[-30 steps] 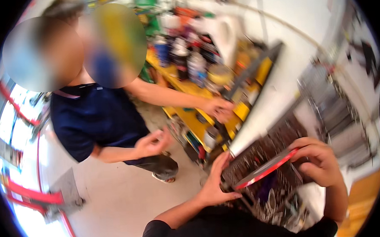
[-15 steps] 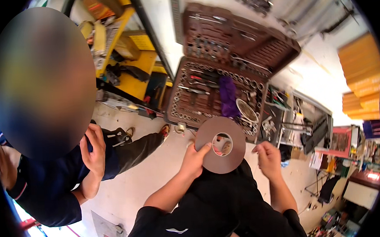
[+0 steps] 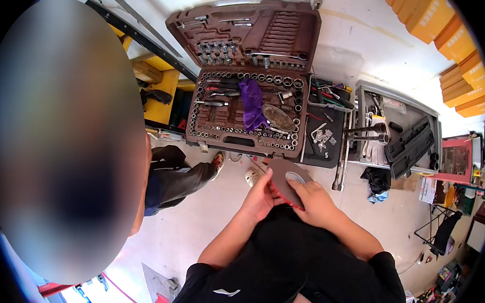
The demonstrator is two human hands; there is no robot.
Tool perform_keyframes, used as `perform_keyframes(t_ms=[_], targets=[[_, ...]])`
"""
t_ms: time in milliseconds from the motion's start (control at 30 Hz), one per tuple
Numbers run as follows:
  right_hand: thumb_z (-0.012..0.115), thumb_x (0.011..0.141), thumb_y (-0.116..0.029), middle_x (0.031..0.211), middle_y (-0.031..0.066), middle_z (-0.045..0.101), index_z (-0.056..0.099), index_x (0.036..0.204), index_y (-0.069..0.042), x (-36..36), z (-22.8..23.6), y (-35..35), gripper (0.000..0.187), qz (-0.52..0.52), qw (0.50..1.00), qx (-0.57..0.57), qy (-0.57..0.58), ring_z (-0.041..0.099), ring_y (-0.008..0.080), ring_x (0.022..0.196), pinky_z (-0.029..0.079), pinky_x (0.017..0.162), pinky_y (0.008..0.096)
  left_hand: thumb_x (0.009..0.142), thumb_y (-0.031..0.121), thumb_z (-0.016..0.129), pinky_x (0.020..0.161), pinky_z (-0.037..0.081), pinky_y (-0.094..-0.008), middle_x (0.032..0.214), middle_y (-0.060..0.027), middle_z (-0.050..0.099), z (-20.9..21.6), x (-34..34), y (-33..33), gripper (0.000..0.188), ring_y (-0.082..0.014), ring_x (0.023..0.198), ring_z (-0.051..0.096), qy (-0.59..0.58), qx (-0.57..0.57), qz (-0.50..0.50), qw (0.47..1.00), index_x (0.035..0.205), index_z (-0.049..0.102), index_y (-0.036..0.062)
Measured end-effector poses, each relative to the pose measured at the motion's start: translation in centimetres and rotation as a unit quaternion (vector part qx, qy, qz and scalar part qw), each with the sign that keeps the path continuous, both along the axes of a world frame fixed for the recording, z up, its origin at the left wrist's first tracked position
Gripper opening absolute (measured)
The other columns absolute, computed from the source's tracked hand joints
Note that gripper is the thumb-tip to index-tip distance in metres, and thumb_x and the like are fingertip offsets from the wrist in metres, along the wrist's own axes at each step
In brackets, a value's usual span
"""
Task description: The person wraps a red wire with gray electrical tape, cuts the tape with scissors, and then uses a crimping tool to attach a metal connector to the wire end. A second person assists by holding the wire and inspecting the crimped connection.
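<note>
A wide, flat roll of tape (image 3: 280,170), brownish grey on its face with a red outer edge and a pale core, is held tilted in front of my body. My left hand (image 3: 258,198) grips its left rim, the thumb up along the side and the fingers beneath. Across the face lies my right hand (image 3: 316,203), its fingers at the core hole and closed on the roll's right side. Just beyond the roll lies an open brown socket set case (image 3: 236,139), with a purple cloth (image 3: 252,105) and an oval metal dish (image 3: 278,118) on its tools.
Right of the case are a small tool tray (image 3: 329,96), a black mat with small metal parts (image 3: 321,158) and a grey drawer of tools (image 3: 398,117). Yellow boxes (image 3: 426,13) line the wall. Another person (image 3: 184,181) stands close on my left beside yellow shelving (image 3: 162,101).
My right hand has come in from the right and taken hold of the roll. The roll has tilted from facing me flat, and its red edge now shows. The other person is nearer.
</note>
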State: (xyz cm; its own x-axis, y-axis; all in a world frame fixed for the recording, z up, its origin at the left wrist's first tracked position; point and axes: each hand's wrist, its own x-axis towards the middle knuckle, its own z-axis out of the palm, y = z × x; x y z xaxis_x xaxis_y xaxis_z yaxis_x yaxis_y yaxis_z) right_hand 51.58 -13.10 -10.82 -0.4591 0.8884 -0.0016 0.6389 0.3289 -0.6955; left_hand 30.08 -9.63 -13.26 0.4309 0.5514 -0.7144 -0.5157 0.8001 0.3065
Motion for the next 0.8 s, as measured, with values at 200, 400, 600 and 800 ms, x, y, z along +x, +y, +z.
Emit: perform_keyframes(t_ms=[200,400,600,800], targets=[[0.063,0.102,-0.022,0.102,0.0078,0.069,0.058,0.139,-0.001,5.7,-1.8,-0.9,0.043,-0.151,0.840,-0.289,0.434,0.064,0.0163,0.099,0.051,0.092,0.0341,0.101,0.043,0.068,0.098,0.050,-0.0365,0.115,-0.0062,0.065,-2.2,3.0,0.7,0.044,-0.0197,0.113,0.060,0.234,0.213,-0.007,0.949,0.126,0.062,0.0068],[0.068,0.100,-0.026,0.120,0.0151,0.069,0.047,0.147,0.002,8.2,-2.1,0.0,0.059,-0.082,0.649,-0.302,0.694,0.066,0.0281,0.113,0.050,0.103,0.0460,0.097,0.014,0.074,0.101,0.049,-0.0340,0.113,-0.0045,0.068,0.2,4.9,1.3,0.037,-0.0143,0.109,0.062,0.185,0.342,0.042,0.920,0.129,0.063,0.0016],[0.073,0.092,-0.008,0.139,0.0146,0.062,0.052,0.145,0.002,9.6,-4.2,0.8,0.057,-0.160,0.729,-0.245,0.619,0.058,0.0271,0.130,0.043,0.113,0.0430,0.091,0.006,0.076,0.092,0.052,-0.0328,0.108,-0.0065,0.073,1.3,3.6,0.6,0.029,-0.0143,0.100,0.067,0.196,0.435,0.052,0.878,0.119,0.072,0.0000],[0.075,0.083,-0.001,0.138,0.0150,0.060,0.060,0.134,0.000,10.0,-3.0,2.0,0.053,-0.202,0.899,-0.039,0.386,0.056,0.0278,0.132,0.043,0.112,0.0397,0.078,-0.001,0.081,0.080,0.055,-0.0334,0.096,-0.0091,0.074,7.4,3.8,1.1,0.022,-0.0198,0.089,0.070,0.412,0.592,-0.066,0.690,0.099,0.079,0.0017]])
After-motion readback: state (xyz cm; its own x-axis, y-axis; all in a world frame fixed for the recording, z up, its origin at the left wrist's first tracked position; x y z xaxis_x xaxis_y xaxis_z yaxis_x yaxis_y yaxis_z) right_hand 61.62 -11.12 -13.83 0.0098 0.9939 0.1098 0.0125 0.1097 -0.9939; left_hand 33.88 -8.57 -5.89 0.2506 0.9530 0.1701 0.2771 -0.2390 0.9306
